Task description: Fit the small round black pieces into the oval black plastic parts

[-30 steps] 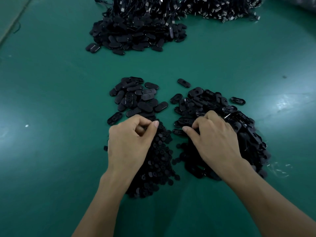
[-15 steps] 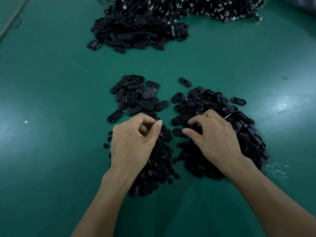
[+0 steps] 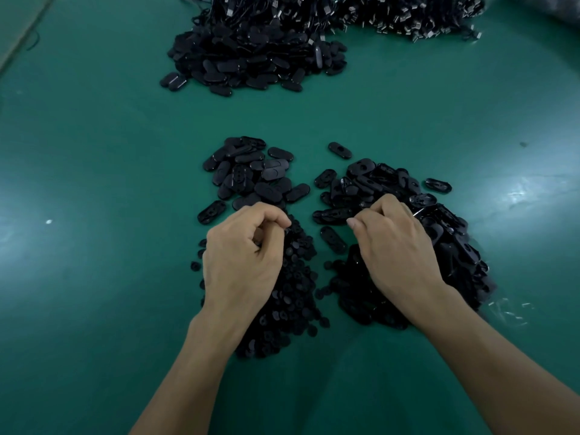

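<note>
My left hand rests on a heap of small round black pieces. Its thumb and forefinger are pinched together at the heap's top edge, on what looks like one small piece. My right hand lies over a larger heap of oval black plastic parts. Its fingers curl down into the parts and its thumb points left. Whatever is under those fingers is hidden. A single oval part lies between the two hands.
A smaller pile of oval parts lies just beyond my left hand on the green mat. A big pile of oval pieces and a bundle of wired parts sit at the far edge.
My right hand's fingers have curled in tighter on the oval heap and its thumb has drawn back. My left hand keeps its pinch in nearly the same place.
</note>
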A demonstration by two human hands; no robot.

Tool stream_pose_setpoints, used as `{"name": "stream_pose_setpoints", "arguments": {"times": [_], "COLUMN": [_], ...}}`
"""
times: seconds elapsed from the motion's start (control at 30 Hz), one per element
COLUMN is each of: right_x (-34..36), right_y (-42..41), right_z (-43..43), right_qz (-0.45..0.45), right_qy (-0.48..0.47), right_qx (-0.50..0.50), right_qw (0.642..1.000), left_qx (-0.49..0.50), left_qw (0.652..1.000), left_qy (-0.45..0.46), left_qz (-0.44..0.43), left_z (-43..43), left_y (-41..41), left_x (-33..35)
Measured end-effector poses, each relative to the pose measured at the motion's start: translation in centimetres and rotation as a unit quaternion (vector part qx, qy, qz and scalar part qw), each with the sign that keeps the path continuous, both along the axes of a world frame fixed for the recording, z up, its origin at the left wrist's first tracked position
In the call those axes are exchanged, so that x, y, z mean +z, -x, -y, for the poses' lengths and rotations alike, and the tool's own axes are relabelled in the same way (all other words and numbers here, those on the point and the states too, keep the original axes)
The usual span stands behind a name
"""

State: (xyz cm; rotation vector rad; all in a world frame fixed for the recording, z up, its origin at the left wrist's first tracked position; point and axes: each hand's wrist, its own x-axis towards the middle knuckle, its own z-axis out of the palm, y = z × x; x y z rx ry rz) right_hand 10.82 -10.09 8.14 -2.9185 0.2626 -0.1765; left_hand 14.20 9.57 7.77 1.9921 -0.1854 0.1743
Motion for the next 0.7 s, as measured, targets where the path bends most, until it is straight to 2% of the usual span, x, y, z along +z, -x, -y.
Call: {"name": "stream_pose_setpoints", "arguments": {"times": [0.17,0.27,0.33,0.43,0.6,0.7], "right_x": [0.0,0.9,1.6,2.2,2.4,2.5], "right_y": [0.0,0.2,0.3,0.4,0.4,0.4], "right_z": [-0.2,-0.5,-0.8,-1.3,-2.1,-2.4], "right_qz": [0.064,0.128,0.14,0.098,0.06,0.043], "right_qy": [-0.014,-0.132,-0.255,-0.407,-0.585,-0.648], "right_qx": [-0.022,-0.013,-0.009,-0.044,-0.058,-0.036], "right_qw": [0.998,0.983,0.957,0.907,0.807,0.76], "left_qx": [0.006,0.007,0.005,-0.006,-0.003,0.0], "left_qw": [1.0,1.0,1.0,1.0,1.0,1.0], "left_qy": [-0.01,-0.018,-0.023,-0.027,-0.028,-0.022], "left_qz": [0.01,0.009,0.006,-0.004,0.0,0.008], "left_z": [0.0,0.1,0.1,0.0,-0.1,-0.2], "left_y": [0.0,0.1,0.1,0.2,0.1,0.0], "left_x": [0.1,0.1,0.1,0.1,0.2,0.3]}}
